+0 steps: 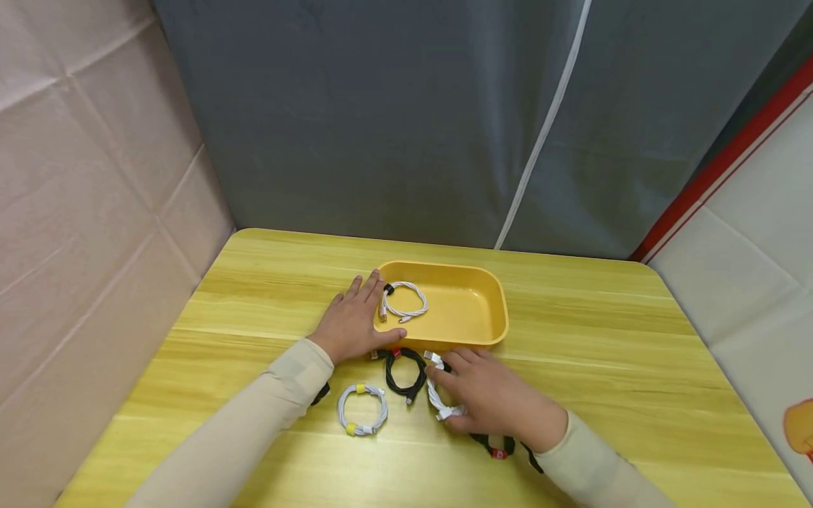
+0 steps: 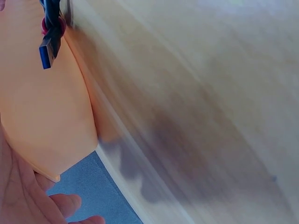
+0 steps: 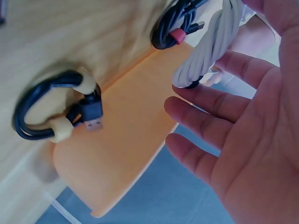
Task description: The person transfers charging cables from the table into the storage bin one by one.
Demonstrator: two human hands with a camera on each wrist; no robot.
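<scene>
Two hands work on a yellow wooden table (image 1: 603, 331), where a yellow plastic tray (image 1: 473, 314) sits near the middle with one coiled white cable (image 1: 404, 300) inside. Left hand (image 1: 354, 319) rests flat against the tray's left end, fingers straight, thumb along its near rim. Right hand (image 1: 492, 398) lies over a bundled white cable (image 1: 438, 395) just in front of the tray, fingers relaxed and touching it. Between the hands lie a black coiled cable (image 1: 405, 372) with a red tie and a white coil (image 1: 362, 409) with yellow ties.
</scene>
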